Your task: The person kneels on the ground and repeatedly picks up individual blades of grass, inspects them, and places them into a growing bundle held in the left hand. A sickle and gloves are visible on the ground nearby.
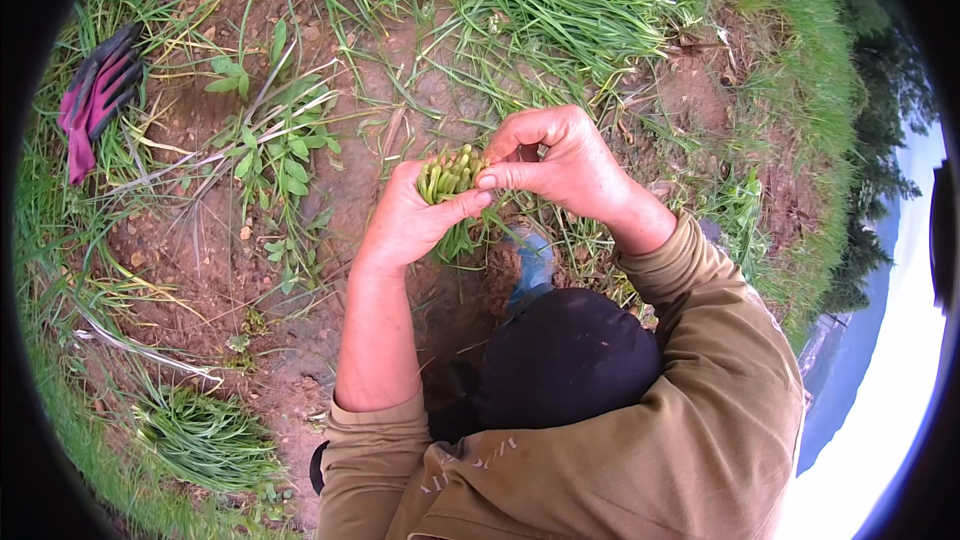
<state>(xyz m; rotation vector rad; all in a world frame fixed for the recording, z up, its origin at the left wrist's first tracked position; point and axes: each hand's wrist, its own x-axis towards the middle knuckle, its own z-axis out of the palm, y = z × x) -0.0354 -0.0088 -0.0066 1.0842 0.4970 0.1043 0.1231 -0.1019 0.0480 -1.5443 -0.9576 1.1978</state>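
My left hand (pixel 412 221) is wrapped around a bundle of green stems (pixel 450 174), its thumb across the near side and the stem ends facing up. Leafy parts of the bundle hang below the fist. At the bundle's right edge, my right hand (pixel 555 161) has its thumb and forefinger pinched together beside the left thumb tip; whether a stem is between them is too small to tell. Beneath the hands lie bare soil and scattered green blades.
A pink and black work glove (pixel 101 97) lies on grass at the far left. Cut green blades (pixel 592 0) are heaped at the top, with a smaller pile (pixel 210 439) at the lower left. Leafy weeds (pixel 289 157) grow left of my hands. A muddy blue boot (pixel 534 262) is below them.
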